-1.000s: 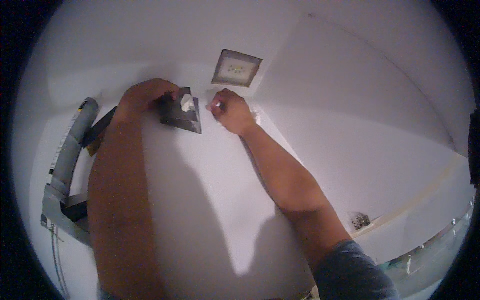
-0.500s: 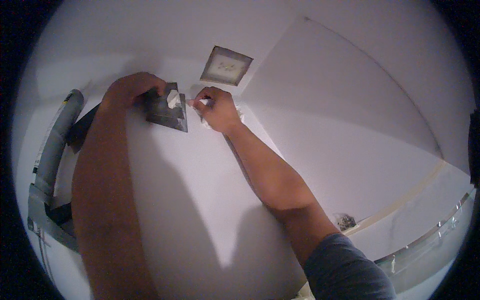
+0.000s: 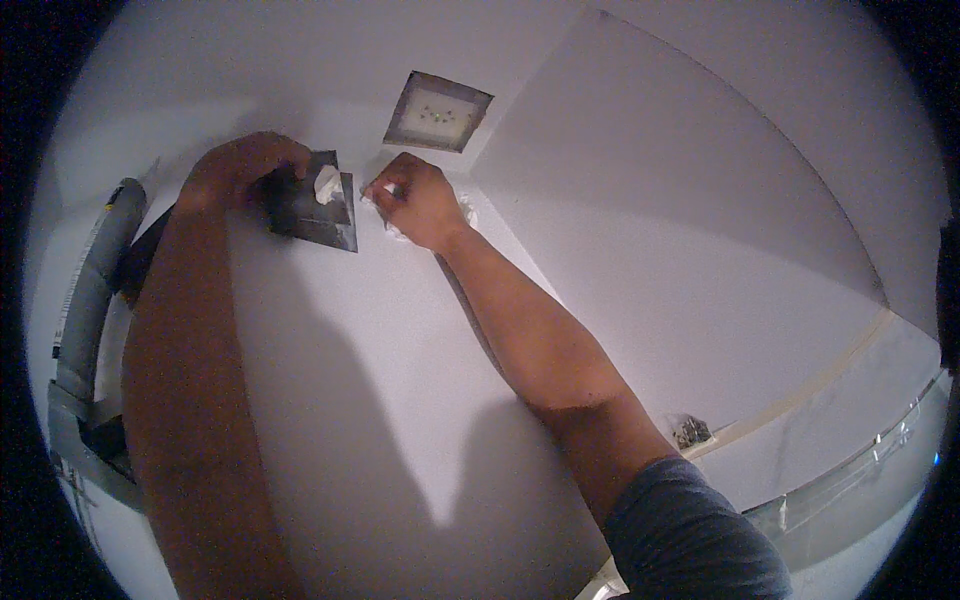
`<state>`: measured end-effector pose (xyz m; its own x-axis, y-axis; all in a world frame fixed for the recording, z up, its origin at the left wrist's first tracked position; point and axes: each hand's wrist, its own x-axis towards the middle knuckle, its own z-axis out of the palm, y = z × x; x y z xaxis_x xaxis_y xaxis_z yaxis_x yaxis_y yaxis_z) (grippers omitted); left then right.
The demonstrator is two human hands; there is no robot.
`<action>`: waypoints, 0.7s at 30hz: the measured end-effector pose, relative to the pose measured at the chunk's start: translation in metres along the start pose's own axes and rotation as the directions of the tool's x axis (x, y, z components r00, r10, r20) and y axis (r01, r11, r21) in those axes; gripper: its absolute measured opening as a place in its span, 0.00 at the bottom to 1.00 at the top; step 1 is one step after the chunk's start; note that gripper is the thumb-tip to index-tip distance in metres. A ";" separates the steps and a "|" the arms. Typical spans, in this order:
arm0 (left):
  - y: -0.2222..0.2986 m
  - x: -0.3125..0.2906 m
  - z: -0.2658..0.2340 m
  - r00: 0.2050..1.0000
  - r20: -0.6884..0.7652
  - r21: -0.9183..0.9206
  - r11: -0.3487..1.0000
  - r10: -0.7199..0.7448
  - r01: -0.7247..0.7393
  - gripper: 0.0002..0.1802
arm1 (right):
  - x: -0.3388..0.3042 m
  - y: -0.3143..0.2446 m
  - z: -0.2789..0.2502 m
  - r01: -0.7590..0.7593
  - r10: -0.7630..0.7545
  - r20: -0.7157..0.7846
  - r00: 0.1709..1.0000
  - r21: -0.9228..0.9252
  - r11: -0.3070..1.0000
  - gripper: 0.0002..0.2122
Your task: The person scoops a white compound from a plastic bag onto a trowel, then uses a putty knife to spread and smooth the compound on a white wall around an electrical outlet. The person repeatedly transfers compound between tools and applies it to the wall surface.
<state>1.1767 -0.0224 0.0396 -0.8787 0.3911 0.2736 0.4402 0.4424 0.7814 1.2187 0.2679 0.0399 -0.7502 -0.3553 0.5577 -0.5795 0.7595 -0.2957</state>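
Observation:
High on the white wall, my left hand (image 3: 250, 168) is closed round the dark metal putty knives (image 3: 325, 222), which look like two overlapping flat blades. A white lump of putty (image 3: 328, 184) sits on the upper blade. Just right of the blades' edge, my right hand (image 3: 422, 200) is raised with thumb and fingers pinched together. What is between its fingertips, if anything, is too small to tell. Crumpled-looking white material (image 3: 468, 209) shows beside and below this hand; whether it lies on the wall or in the palm is unclear.
A square recessed fitting (image 3: 438, 113) with a dark border is above my right hand. Grey tubular pipe (image 3: 95, 270) runs along the left side. At the lower right are a tape-coloured strip (image 3: 800, 400), a small dark patterned object (image 3: 690, 431) and a glassy edge (image 3: 830, 490).
The whole view has shifted slightly, so both hands, the blades and the square fitting appear a little higher and further left. My right fingers have curled slightly; the blades stay in my left hand.

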 end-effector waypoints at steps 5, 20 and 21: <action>0.004 -0.009 -0.002 0.996 -0.018 -0.115 0.989 0.086 -0.088 0.13 | -0.003 0.003 0.001 0.008 -0.009 -0.067 0.998 -0.013 1.000 0.08; 0.050 -0.032 0.008 0.995 -0.005 -0.146 0.984 -0.103 0.101 0.12 | -0.012 -0.004 -0.005 -0.078 0.076 -0.033 0.997 -0.052 0.996 0.11; 0.045 -0.021 0.001 0.989 -0.018 -0.079 0.987 -0.144 0.142 0.12 | -0.006 -0.005 -0.002 -0.018 0.013 -0.069 0.998 -0.074 0.997 0.11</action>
<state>1.2153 -0.0094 0.0686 -0.9361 0.3086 0.1685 0.2948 0.4278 0.8544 1.2272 0.2672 0.0400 -0.7342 -0.3070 0.6055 -0.5406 0.8040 -0.2477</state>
